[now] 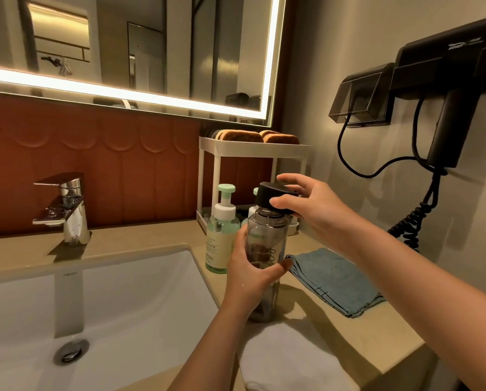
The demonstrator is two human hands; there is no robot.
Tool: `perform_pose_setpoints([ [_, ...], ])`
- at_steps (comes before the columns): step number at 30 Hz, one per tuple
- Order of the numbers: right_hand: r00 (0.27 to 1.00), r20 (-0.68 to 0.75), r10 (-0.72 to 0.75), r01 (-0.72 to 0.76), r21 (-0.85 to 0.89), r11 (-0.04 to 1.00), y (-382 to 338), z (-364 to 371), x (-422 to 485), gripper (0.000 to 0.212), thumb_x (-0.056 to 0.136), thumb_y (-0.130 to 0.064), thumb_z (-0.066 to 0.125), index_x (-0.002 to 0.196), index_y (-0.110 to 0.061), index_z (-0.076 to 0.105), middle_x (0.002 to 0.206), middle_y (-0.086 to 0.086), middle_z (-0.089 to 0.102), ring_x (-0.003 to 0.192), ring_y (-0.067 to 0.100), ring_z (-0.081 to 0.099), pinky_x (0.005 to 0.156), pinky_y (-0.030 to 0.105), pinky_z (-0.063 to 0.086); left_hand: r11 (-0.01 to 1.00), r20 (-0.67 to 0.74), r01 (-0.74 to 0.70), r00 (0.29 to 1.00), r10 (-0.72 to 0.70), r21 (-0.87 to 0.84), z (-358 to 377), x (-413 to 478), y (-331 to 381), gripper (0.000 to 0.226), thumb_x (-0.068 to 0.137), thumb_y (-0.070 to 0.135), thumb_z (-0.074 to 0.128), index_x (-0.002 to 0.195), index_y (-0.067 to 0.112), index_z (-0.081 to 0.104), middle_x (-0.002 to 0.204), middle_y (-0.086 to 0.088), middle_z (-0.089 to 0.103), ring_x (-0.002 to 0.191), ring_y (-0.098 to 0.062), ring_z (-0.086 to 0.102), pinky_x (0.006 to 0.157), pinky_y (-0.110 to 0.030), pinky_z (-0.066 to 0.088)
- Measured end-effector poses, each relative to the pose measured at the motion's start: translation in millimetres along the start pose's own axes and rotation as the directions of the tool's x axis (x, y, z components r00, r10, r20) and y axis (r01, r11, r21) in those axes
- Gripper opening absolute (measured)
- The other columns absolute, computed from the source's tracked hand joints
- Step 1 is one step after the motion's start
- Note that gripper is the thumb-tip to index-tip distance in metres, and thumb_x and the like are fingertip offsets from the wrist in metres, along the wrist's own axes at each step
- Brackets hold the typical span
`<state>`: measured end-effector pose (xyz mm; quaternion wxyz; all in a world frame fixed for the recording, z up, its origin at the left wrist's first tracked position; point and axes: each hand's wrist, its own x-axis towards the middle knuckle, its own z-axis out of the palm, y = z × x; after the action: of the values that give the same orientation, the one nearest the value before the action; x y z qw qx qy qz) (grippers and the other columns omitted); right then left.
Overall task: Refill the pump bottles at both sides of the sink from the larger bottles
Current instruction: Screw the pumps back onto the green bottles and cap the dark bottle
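Head view: left hand (251,276) grips clear bottle (267,234), right hand (313,206) grips its black cap (267,193).

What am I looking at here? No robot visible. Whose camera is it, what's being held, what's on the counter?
There is no machine. A person works with bare hands, and the single picture comes from a wide-angle camera worn on their head, looking down. The left hand grips a clear bottle around its body. The right hand has its fingers round the bottle's black cap, which sits at the neck. On the counter right of the sink are a green pump bottle, a second pump bottle partly hidden behind, a white rack, a folded blue cloth and a white towel. A faucet stands behind the sink.
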<state>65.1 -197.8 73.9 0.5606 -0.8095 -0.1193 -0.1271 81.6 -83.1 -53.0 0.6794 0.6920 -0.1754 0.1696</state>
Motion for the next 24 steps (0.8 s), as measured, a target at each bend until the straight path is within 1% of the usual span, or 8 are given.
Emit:
perform_pose_setpoints([
  [4, 0.996, 0.084, -0.015, 0.029, -0.166, 0.986, -9.6, -2.2, 2.7, 0.054, 0.081, -0.019, 0.07, 0.13, -0.026, 0.049, 0.114, -0.003, 0.054, 0.093, 0.009, 0.054, 0.07, 0.019, 0.044, 1.0, 0.015, 0.022, 1.0, -0.022, 0.0, 0.5, -1.2, 4.0, 0.094, 0.067, 0.029, 0.083, 0.141, 0.034, 0.025, 0.133, 0.01, 0.042, 0.124, -0.011, 0.039, 0.1, -0.031, 0.04],
  [7, 0.989, 0.145, -0.011, 0.054, -0.292, 0.955, -16.5, -4.6, 4.1, 0.056, 0.082, -0.023, 0.069, 0.132, -0.029, 0.046, 0.112, -0.006, 0.05, 0.086, 0.005, 0.05, 0.064, 0.016, 0.039, 1.0, 0.014, 0.019, 1.0, -0.019, -0.002, 0.4, -1.2, 6.7, 0.095, 0.065, 0.032, 0.083, 0.141, 0.031, 0.027, 0.132, 0.008, 0.044, 0.123, -0.012, 0.041, 0.102, -0.034, 0.042],
  [11, 0.976, 0.216, -0.02, 0.118, -0.452, 0.884, -21.7, -4.8, 4.8, 0.06, 0.082, -0.026, 0.069, 0.135, -0.029, 0.043, 0.114, -0.004, 0.049, 0.094, 0.01, 0.052, 0.065, 0.015, 0.042, 1.0, 0.02, 0.026, 0.999, -0.026, -0.013, 0.3, -1.5, 7.0, 0.092, 0.064, 0.032, 0.083, 0.138, 0.032, 0.029, 0.129, 0.01, 0.045, 0.121, -0.012, 0.042, 0.101, -0.035, 0.042],
  [14, 0.972, 0.234, -0.032, 0.166, -0.58, 0.797, -26.2, -5.2, 5.0, 0.065, 0.08, -0.035, 0.069, 0.138, -0.03, 0.041, 0.122, 0.001, 0.05, 0.106, 0.014, 0.048, 0.077, 0.022, 0.045, 0.999, 0.017, 0.04, 0.999, -0.04, -0.007, 0.7, -0.7, 5.9, 0.094, 0.064, 0.032, 0.084, 0.139, 0.032, 0.028, 0.135, 0.005, 0.045, 0.125, -0.016, 0.042, 0.103, -0.039, 0.042],
  [17, 0.973, 0.223, -0.054, 0.202, -0.723, 0.661, -32.6, -2.6, 5.3, 0.067, 0.078, -0.045, 0.068, 0.137, -0.027, 0.044, 0.133, 0.0, 0.051, 0.113, 0.015, 0.048, 0.085, 0.027, 0.044, 0.999, 0.017, 0.044, 0.999, -0.043, -0.018, 1.8, -0.6, 5.5, 0.095, 0.063, 0.032, 0.083, 0.14, 0.031, 0.028, 0.136, 0.002, 0.046, 0.126, -0.018, 0.043, 0.104, -0.04, 0.043],
  [19, 0.976, 0.201, -0.085, 0.215, -0.82, 0.531, -35.6, 3.5, 6.2, 0.063, 0.075, -0.056, 0.065, 0.127, -0.023, 0.052, 0.123, 0.001, 0.058, 0.106, 0.017, 0.053, 0.079, 0.028, 0.048, 0.999, 0.017, 0.041, 0.999, -0.041, -0.02, 2.1, -0.7, 4.1, 0.096, 0.062, 0.034, 0.084, 0.14, 0.031, 0.028, 0.131, 0.005, 0.048, 0.123, -0.016, 0.046, 0.102, -0.037, 0.045],
  [22, 0.973, 0.148, -0.177, 0.186, -0.958, 0.22, -34.6, 14.5, 9.9, 0.067, 0.072, -0.076, 0.05, 0.108, -0.019, 0.051, 0.099, -0.002, 0.06, 0.084, 0.015, 0.054, 0.062, 0.026, 0.044, 0.999, 0.026, 0.039, 0.999, -0.038, -0.036, 2.1, -0.5, 4.1, 0.098, 0.06, 0.034, 0.085, 0.141, 0.03, 0.029, 0.125, 0.01, 0.05, 0.118, -0.013, 0.048, 0.098, -0.031, 0.046],
  [24, 0.972, 0.142, -0.186, 0.176, -0.968, 0.18, -29.0, 20.1, 15.0, 0.07, 0.075, -0.076, 0.045, 0.112, -0.016, 0.046, 0.104, -0.002, 0.053, 0.09, 0.015, 0.049, 0.067, 0.03, 0.042, 0.994, 0.03, 0.072, 0.997, -0.07, -0.08, 2.5, 0.9, 4.7, 0.097, 0.061, 0.026, 0.085, 0.141, 0.028, 0.03, 0.125, 0.008, 0.052, 0.118, -0.014, 0.049, 0.097, -0.032, 0.046],
])
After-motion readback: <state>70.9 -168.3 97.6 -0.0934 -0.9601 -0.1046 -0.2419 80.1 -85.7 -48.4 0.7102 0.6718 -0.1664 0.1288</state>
